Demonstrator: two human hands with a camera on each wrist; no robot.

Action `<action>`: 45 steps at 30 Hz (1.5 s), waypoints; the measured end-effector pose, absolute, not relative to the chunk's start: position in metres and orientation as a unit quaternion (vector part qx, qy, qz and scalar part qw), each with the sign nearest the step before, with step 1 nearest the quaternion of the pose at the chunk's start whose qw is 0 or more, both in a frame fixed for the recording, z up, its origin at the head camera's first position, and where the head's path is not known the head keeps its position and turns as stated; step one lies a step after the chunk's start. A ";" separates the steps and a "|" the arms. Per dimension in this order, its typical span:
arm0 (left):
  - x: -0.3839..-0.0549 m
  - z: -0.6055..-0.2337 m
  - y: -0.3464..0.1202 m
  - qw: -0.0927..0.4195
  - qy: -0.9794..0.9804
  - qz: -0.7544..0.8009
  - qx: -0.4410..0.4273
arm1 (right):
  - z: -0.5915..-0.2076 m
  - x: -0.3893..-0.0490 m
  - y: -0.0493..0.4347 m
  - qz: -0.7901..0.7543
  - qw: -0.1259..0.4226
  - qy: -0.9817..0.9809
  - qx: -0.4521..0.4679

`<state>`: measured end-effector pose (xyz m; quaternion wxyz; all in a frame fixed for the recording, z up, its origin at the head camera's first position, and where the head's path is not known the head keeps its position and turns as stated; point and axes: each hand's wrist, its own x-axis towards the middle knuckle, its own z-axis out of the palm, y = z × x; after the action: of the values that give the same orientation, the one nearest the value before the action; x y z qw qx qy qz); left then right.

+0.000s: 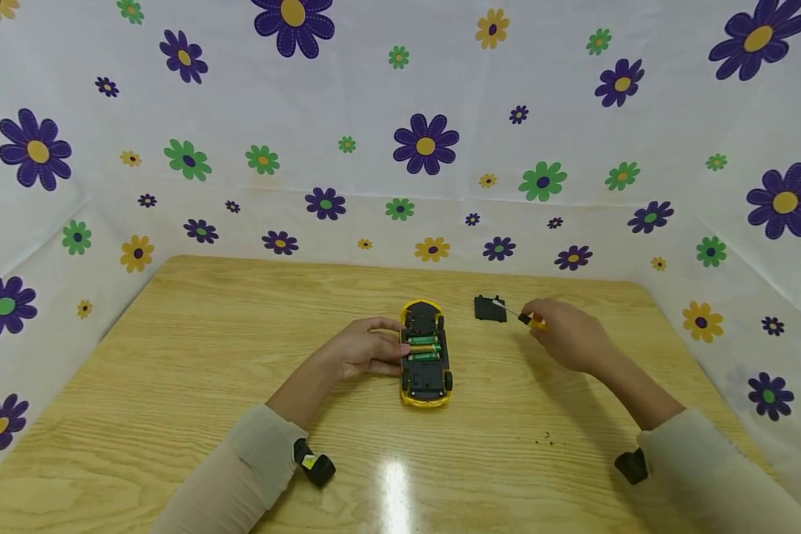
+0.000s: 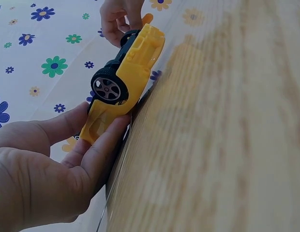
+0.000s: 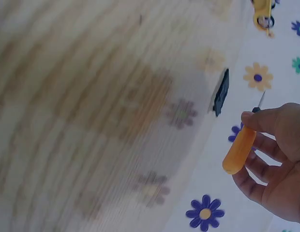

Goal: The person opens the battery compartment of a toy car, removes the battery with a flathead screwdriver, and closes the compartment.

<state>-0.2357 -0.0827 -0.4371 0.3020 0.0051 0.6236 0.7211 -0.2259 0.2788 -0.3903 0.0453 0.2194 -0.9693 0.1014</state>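
Observation:
A yellow toy car [image 1: 426, 400] lies wheels-up on the table, its black underside showing. Batteries [image 1: 424, 357] with green and gold wrappers sit in its uncovered compartment. My left hand [image 1: 371, 347] grips the car's left side, thumb over the edge by the batteries; the left wrist view shows fingers along the yellow body [image 2: 139, 63]. In my right hand [image 1: 569, 335] is a screwdriver with a yellow-orange handle [image 3: 240, 151], pinched between thumb and fingers. Its thin shaft points left, and the tip overlaps a black battery cover [image 1: 489, 309] in the head view.
Several tiny dark pieces, like screws [image 1: 549, 442], lie on the wooden table [image 1: 240, 297] near the right forearm. A flowered cloth [image 1: 347, 89] rises behind the table and at both sides. Black wrist cameras [image 1: 317, 467] are strapped at both sleeves.

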 end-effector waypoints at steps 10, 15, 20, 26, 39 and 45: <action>-0.236 -0.437 -0.082 0.299 0.627 0.719 0.004 | -0.393 -0.247 0.307 0.160 0.002 -0.974 0.162; -0.237 -0.438 -0.083 0.300 0.625 0.721 0.003 | -0.396 -0.256 0.318 0.182 -0.013 -0.973 0.144; -0.237 -0.439 -0.084 0.300 0.622 0.723 0.002 | -0.400 -0.265 0.324 0.212 -0.037 -0.969 0.118; -0.236 -0.438 -0.084 0.300 0.623 0.723 0.004 | -0.404 -0.269 0.332 0.236 -0.077 -0.965 0.084; -0.237 -0.439 -0.083 0.299 0.623 0.722 0.003 | -0.407 -0.266 0.336 0.266 -0.097 -0.958 0.041; -0.236 -0.438 -0.084 0.301 0.622 0.723 0.003 | -0.404 -0.265 0.337 0.277 -0.109 -0.954 0.036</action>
<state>-0.2361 -0.0839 -0.4378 0.3006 0.0031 0.6218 0.7232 -0.2655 0.3372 -0.4041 -0.1090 0.0356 -0.9540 0.2769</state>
